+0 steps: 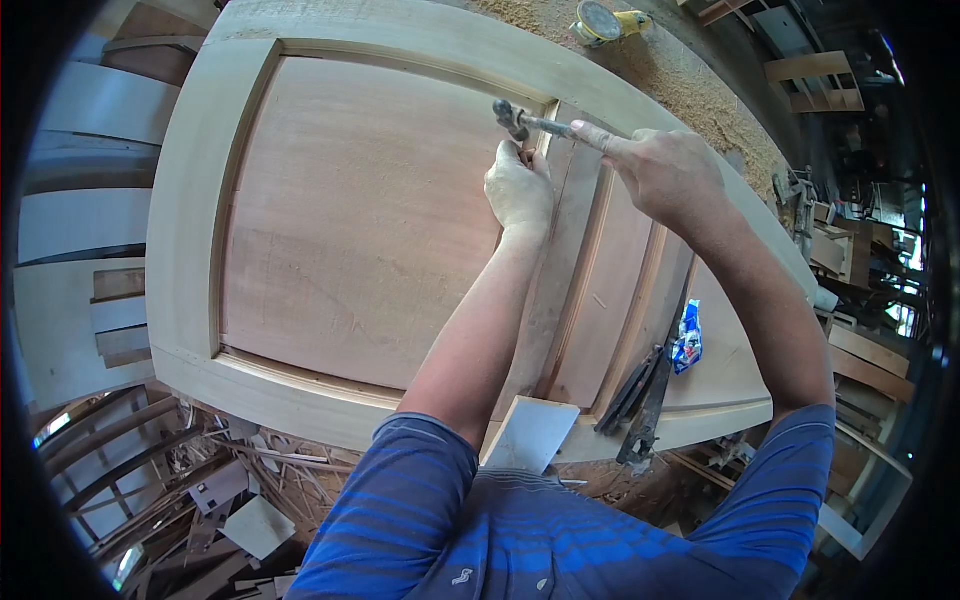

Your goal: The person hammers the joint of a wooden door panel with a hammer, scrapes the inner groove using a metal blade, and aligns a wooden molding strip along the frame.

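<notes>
A large pale wooden door (185, 215) lies flat, with a reddish panel (350, 220) inside its frame. My right hand (665, 175) is closed round the handle of a hammer (540, 124), index finger stretched along it. The hammer's metal head is just above my left hand (520, 188). My left hand's fingers are pinched together at the panel's edge, near the upper corner beside the cross rail (570, 210). What they hold is too small to make out.
Dark metal tools (650, 400) and a blue packet (688, 338) lie on the door's right part. A whitish block (530, 435) stands at the near edge. A yellow container (598, 22) sits among sawdust beyond. Wood scraps (260, 525) litter the lower left.
</notes>
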A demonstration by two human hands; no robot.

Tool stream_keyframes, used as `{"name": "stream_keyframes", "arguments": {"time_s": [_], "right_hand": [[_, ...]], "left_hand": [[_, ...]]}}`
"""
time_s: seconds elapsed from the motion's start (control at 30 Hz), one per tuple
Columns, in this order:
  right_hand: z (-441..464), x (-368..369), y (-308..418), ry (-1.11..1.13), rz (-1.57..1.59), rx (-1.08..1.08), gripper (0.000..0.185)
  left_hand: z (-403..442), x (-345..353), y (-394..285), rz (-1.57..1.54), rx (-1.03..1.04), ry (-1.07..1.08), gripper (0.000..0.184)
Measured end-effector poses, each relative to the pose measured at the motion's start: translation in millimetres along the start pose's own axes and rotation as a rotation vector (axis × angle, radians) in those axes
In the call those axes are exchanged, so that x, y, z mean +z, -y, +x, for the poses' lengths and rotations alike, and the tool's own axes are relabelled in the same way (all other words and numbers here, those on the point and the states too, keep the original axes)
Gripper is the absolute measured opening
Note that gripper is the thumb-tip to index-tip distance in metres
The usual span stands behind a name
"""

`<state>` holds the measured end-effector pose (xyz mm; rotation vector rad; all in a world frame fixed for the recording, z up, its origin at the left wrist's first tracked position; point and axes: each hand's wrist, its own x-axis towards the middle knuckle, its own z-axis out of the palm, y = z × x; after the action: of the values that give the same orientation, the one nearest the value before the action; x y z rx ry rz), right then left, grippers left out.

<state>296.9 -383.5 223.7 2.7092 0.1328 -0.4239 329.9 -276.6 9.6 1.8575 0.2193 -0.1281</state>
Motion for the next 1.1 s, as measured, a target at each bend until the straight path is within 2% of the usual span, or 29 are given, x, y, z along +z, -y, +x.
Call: {"name": "stream_keyframes", "arguments": {"time_s": [0.13, 0.23, 0.33, 0.47, 0.67, 0.83, 0.97, 1.1], "right_hand": [[0.6, 11.4, -6.4, -0.052, 0.021, -0.034, 0.056], [-13.0, 14.6, -13.3, -0.266, 0.235, -0.037, 0.057], [-24.6, 15.2, -20.4, -0.332, 0.311, -0.026, 0.058], [-26.7, 32.3, -25.6, -0.287, 0.274, 0.004, 0.058], [-25.0, 30.9, -18.6, -0.268, 0.26, -0.008, 0.057], [-18.8, 34.7, -13.1, -0.181, 0.153, -0.04, 0.057], [-18.6, 32.9, -11.5, -0.27, 0.27, -0.047, 0.056], [-18.1, 28.1, -9.6, -0.2, 0.203, -0.029, 0.055]], "left_hand": [[-0.5, -7.7, -8.3, 0.028, -0.012, 0.027, 0.019], [-8.4, -22.1, -4.5, -0.067, 0.002, 0.105, 0.015], [-17.3, -56.9, 6.8, 0.354, 0.593, 0.051, 0.016], [3.5, -62.8, 33.0, 0.499, 0.852, 0.258, 0.026], [6.9, -61.0, 37.2, 0.563, 0.92, 0.269, 0.023], [3.7, -62.7, 36.8, 0.57, 0.84, 0.268, 0.022], [2.8, -61.1, 40.2, 0.547, 0.807, 0.243, 0.021], [2.2, -67.6, 32.0, 0.585, 0.741, 0.333, 0.03]]}}
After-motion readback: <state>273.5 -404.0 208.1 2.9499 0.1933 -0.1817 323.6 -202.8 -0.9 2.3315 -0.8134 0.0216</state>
